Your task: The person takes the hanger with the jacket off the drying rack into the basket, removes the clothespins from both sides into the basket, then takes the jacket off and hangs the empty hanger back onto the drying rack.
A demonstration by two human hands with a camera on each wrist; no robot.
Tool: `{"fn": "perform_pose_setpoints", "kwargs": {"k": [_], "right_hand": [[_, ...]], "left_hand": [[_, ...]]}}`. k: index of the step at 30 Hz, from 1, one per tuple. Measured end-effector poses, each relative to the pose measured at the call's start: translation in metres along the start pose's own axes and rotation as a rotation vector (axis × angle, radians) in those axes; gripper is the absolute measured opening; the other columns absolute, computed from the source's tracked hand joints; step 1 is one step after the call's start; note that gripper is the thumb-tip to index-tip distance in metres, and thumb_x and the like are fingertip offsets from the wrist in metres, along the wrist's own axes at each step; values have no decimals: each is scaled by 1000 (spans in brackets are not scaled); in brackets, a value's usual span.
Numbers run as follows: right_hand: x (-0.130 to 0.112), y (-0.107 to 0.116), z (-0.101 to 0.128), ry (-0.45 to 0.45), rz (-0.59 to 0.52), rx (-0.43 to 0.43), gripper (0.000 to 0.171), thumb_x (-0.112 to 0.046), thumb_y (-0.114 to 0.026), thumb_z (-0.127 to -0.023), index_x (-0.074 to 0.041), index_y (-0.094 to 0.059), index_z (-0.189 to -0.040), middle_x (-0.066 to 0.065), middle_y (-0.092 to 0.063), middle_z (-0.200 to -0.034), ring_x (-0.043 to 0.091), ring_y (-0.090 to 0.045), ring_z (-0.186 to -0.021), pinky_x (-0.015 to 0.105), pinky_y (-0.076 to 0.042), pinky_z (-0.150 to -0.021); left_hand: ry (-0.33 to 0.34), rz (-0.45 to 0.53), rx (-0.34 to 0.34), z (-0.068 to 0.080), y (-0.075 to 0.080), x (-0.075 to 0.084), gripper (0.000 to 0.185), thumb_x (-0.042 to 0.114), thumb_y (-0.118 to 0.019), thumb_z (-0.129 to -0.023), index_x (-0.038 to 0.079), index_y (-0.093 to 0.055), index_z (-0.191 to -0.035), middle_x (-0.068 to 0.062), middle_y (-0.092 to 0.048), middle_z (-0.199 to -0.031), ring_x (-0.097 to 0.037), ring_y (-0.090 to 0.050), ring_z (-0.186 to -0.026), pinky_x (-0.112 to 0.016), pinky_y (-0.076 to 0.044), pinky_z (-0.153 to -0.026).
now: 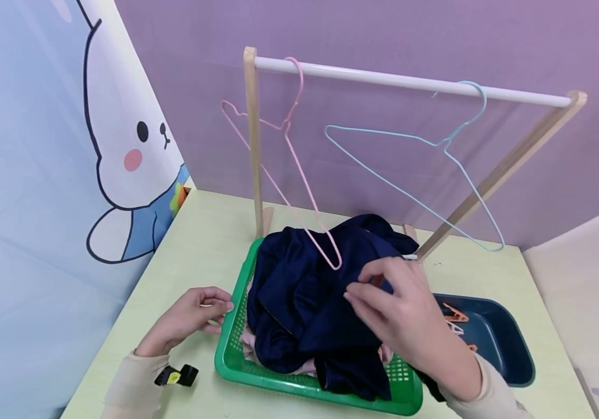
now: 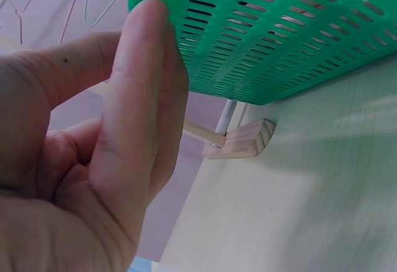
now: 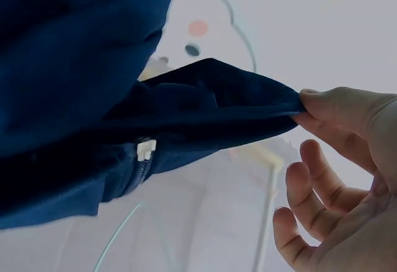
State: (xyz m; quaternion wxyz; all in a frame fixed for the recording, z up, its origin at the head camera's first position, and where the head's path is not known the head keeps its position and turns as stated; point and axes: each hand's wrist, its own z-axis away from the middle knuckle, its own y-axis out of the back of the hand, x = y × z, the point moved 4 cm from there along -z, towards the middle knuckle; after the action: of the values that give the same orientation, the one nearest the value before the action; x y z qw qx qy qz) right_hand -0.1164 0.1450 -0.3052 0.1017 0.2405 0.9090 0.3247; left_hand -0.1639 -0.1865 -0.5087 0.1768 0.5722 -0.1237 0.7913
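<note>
- Our left hand (image 1: 186, 320) sits at 9 o'clock of the green basket (image 1: 236, 358), fingers (image 2: 146, 86) curled and pinching its rim; the left wrist view shows only slotted wall and thumb, so the basket's contents are cut off there.
- The navy garment (image 1: 304, 302) is heaped in the basket, burying pale pink fabric (image 1: 249, 340) we can barely make out.
- Our right hand (image 1: 409, 320) pinches a fold of the garment at its 3 o'clock edge between thumb and forefinger; the other fingers (image 3: 310, 179) hang loose.
- At 3 o'clock, the dark tray (image 1: 509, 349) is partly hidden by our hand; its orange items are unclear.
- The pale green table (image 1: 199, 244) carries a wooden rack (image 1: 252, 139) with pink hanger (image 1: 299, 174) and blue hanger (image 1: 435, 145), against a purple wall (image 1: 383, 35).
</note>
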Motion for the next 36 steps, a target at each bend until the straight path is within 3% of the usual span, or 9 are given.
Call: {"fn": "perform_pose_setpoints", "kwargs": {"k": [10,16,22,28,33,36], "right_hand": [[-41,-10,-11,84,-94,-56,24,-16,-54,-102,-14,-74,-89,4,-59,-95,19,-56,-76,41,-45,-71],[-47,-18,-7,67,-98,-169,26,-19,-50,-105,-15,-73,-94,2,-59,-100,20,-55,-81,39,-45,-76],[-42,-25,1,10,-70,-257,26,-24,-50,-105,-18,-73,-94,0,-60,-104,20,-56,-86,40,-45,-78],[-32,-22,4,-7,-28,-227,27,-27,-52,-105,-18,-75,-93,0,-61,-103,20,-57,-86,42,-45,-77],[-4,-17,14,-79,25,-215,34,-33,-51,-105,-16,-76,-90,1,-62,-100,22,-58,-83,44,-43,-74],[20,-16,26,-151,49,-251,26,-31,-61,-101,-15,-77,-89,1,-62,-98,22,-58,-83,43,-40,-73]], "left_hand": [[-2,-3,4,-1,1,0,30,11,-62,-100,-12,-58,-119,-12,-67,-94,-24,-67,-80,-40,-61,-68],[-5,-6,7,-2,2,-1,30,11,-63,-100,-12,-58,-119,-12,-67,-94,-24,-67,-80,-40,-61,-68],[-4,-10,3,-2,2,-1,31,12,-63,-100,-12,-58,-119,-12,-66,-94,-25,-67,-80,-40,-61,-69],[-4,-14,5,-1,1,1,32,13,-63,-100,-12,-58,-119,-11,-66,-94,-25,-67,-81,-40,-61,-69],[-3,-11,-1,0,0,0,33,13,-63,-100,-12,-58,-120,-11,-67,-95,-25,-67,-82,-40,-61,-70],[-1,-7,-3,0,0,0,33,14,-63,-100,-12,-58,-120,-11,-67,-95,-25,-67,-82,-41,-61,-70]]}}
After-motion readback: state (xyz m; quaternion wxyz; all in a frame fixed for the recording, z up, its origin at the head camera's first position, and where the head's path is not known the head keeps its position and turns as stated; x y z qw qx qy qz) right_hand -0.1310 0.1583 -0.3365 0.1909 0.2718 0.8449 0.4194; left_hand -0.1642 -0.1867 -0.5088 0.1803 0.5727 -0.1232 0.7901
